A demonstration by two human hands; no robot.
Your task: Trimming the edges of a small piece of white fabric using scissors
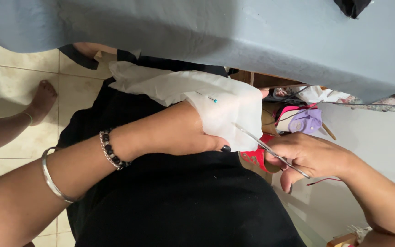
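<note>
My left hand (179,130) grips a piece of white fabric (220,107) held over my lap; a pin with a blue head (214,99) sticks in the fabric. A beaded bracelet and a silver bangle sit on my left wrist and forearm. My right hand (309,155) holds metal scissors (270,150) whose blades reach into the lower right edge of the white fabric. The rest of the white fabric trails up to the left over black cloth (170,196) covering my lap.
A large grey-blue cloth (234,36) hangs over a table across the top. Another person's bare foot (42,98) rests on the tiled floor at left. A red object (254,158), a purple object (305,121) and cords lie cluttered behind the scissors.
</note>
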